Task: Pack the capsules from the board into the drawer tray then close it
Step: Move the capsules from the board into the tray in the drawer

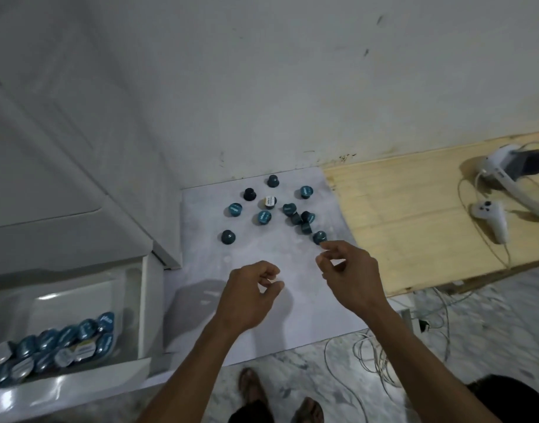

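Observation:
Several dark teal capsules [264, 217] lie scattered on the far half of a white board [292, 315]; one has a white and yellow lid [269, 202]. My right hand [352, 276] hovers over the board, its fingertips just short of the nearest capsule [319, 237], fingers curled and apart, holding nothing. Over the board's middle, my left hand [250, 296] is loosely curled and empty. At the lower left the drawer tray [79, 288] stands pulled out, with several capsules [63, 343] packed in its near corner.
A white cabinet [63, 178] rises above the drawer at left. A wooden tabletop [414, 224] to the right carries a headset [512, 163] and a white controller [491, 218]. Cables [375, 361] trail over the marble floor, near my feet [277, 395].

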A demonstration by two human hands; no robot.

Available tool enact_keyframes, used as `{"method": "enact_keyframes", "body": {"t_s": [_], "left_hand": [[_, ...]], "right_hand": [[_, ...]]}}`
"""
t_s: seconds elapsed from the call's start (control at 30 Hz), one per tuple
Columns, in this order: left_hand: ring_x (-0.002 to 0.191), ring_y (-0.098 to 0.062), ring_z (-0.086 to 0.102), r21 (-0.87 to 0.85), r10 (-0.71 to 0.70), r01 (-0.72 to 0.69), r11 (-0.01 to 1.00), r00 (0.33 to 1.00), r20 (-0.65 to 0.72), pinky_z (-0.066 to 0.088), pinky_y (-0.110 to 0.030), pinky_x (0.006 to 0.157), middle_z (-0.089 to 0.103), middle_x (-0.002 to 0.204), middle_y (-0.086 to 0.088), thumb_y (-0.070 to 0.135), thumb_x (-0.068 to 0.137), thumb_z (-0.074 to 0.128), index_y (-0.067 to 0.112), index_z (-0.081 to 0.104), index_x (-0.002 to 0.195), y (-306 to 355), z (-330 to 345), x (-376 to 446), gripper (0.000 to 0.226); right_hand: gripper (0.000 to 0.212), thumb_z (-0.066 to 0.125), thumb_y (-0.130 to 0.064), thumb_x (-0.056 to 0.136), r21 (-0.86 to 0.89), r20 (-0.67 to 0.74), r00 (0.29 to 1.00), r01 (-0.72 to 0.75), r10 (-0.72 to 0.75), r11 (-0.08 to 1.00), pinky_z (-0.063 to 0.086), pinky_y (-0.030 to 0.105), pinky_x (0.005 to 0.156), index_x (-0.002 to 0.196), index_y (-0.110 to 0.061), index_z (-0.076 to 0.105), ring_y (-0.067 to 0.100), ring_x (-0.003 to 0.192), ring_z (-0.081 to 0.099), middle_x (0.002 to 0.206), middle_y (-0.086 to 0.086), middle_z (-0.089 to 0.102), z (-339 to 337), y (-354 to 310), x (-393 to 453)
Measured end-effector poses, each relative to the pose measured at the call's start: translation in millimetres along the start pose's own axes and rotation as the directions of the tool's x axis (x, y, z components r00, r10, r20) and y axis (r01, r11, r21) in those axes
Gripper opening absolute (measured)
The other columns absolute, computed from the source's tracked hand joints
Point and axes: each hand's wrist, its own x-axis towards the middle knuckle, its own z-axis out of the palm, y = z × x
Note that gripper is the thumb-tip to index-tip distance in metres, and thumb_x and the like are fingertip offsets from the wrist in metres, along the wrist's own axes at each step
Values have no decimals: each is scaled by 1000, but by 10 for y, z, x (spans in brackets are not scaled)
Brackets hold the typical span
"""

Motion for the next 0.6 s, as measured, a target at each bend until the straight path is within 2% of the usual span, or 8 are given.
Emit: {"method": "enact_keyframes", "body": {"t_s": [0.13,0.27,0.43,0.53,0.6], "left_hand": [[79,0,64,43,1,-2,999,1000,17,52,-18,74,70,91,11,28,83,73,21,69,99,5,168,415,18],[90,-5,63,120,-25,16,993,997,73,52,-25,82,68,106,9,30,86,70,24,65,111,-11,395,881,26],[114,-17,58,212,-13,-18,977,990,144,51,-38,93,58,129,3,25,90,63,25,53,130,-41,740,1276,41],[124,-20,52,300,-8,-38,953,989,149,48,-39,98,50,138,2,22,94,59,25,45,138,-68,954,1517,47],[124,-22,51,377,-8,-56,925,986,167,49,-38,95,47,141,1,21,96,54,25,40,142,-88,1073,1633,48]], "right_hand": [[24,68,-25,89,-60,-14,999,-43,43,997,50,13,57,113,-21,67,1,62,66,95,-9,70,-26,176,307],[29,67,-25,89,-165,25,995,-94,99,982,57,34,71,117,-24,64,7,70,66,107,-7,68,40,377,577],[37,63,-26,90,-327,134,986,-47,95,944,53,34,79,127,-26,58,21,95,65,119,0,64,209,590,900],[30,62,-22,90,-357,156,985,-16,77,934,53,36,79,119,-24,60,24,96,62,117,4,61,324,694,1110],[29,61,-20,89,-360,159,985,-7,69,933,52,38,81,118,-21,60,28,99,61,116,6,60,391,767,1236]]}}
